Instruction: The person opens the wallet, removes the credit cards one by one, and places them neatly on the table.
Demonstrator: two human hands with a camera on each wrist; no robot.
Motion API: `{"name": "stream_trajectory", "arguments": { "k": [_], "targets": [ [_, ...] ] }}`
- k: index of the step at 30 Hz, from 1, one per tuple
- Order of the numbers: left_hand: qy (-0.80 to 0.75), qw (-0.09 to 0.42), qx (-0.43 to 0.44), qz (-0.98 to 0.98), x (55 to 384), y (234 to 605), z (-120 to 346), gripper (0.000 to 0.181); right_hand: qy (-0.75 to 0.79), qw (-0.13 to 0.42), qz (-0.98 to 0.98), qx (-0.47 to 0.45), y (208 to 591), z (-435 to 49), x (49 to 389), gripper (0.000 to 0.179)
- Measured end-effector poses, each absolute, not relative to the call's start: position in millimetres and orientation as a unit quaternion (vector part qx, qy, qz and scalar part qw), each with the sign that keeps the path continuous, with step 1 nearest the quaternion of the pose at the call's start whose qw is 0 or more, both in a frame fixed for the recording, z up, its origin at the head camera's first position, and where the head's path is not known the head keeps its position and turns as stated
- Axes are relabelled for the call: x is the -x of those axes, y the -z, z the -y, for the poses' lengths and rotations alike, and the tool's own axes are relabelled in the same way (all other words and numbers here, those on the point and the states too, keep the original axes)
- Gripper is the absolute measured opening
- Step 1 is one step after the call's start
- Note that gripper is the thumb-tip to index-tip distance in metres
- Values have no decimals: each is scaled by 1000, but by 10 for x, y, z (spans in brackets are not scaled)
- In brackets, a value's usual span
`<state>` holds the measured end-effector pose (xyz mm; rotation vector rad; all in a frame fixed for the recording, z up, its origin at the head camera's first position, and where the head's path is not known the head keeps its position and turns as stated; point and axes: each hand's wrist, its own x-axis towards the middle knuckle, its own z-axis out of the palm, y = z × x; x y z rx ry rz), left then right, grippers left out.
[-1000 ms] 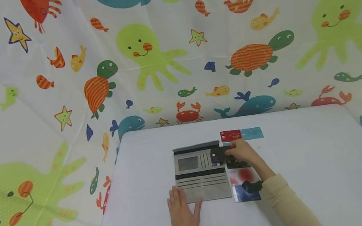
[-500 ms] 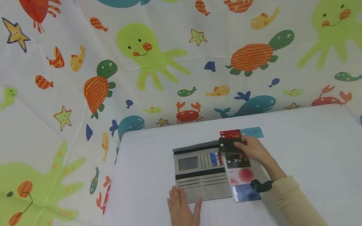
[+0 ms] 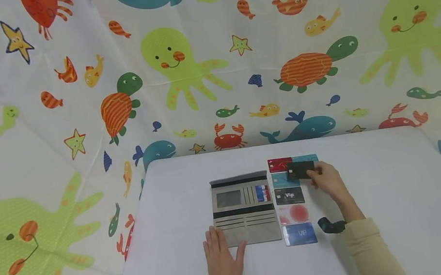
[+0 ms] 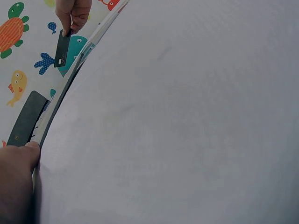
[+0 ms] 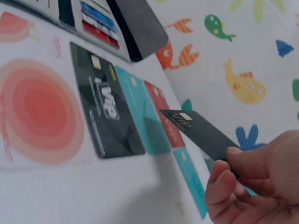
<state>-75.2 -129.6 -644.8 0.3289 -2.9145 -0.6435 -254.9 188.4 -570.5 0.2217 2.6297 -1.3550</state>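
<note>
My right hand (image 3: 329, 181) pinches a black VIP bank card (image 3: 299, 170) by its right end, thumb on top. The right wrist view shows this card (image 5: 198, 133) tilted and held above the table. Beneath it in the head view lie a teal card (image 3: 281, 180) and a red VIP card (image 3: 280, 164). My left hand (image 3: 224, 267) lies flat with straight fingers at the lower left corner of an open grey wallet (image 3: 249, 236). Red, white and blue card edges (image 3: 263, 193) show in the wallet's right slots.
Right of the wallet runs a column of cards: a black Vip card (image 3: 289, 196), a white card with red circles (image 3: 293, 214) and a blue VIP card (image 3: 299, 234). Another teal card (image 3: 310, 157) lies at the top. A patterned cloth (image 3: 209, 124) hangs behind the white table (image 3: 392, 205).
My right hand has drawn the black card out of the wallet's right side, then moved it right and up, over the top cards. The left hand has stayed in place.
</note>
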Motion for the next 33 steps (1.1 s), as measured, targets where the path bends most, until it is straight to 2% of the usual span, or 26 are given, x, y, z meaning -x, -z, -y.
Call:
{"name": "stream_trajectory", "arguments": {
  "k": [8, 12, 18, 27, 33],
  "targets": [
    [220, 67, -110, 967, 745, 6457, 1300, 89, 462, 57, -874, -141, 5767, -2038, 2513, 43],
    [222, 65, -112, 966, 748, 6441, 1298, 89, 468, 42, -868, -160, 5803, -2115, 2505, 43],
    [224, 66, -109, 966, 746, 6435, 1296, 88, 456, 50, -868, -191, 5860, -2192, 2508, 42],
    [221, 73, -108, 967, 746, 6437, 1295, 88, 416, 45, -889, -188, 5959, -2190, 2509, 39],
    [222, 70, -107, 967, 753, 6439, 1294, 89, 379, 21, -908, -178, 5995, -2152, 2536, 34]
  ]
}}
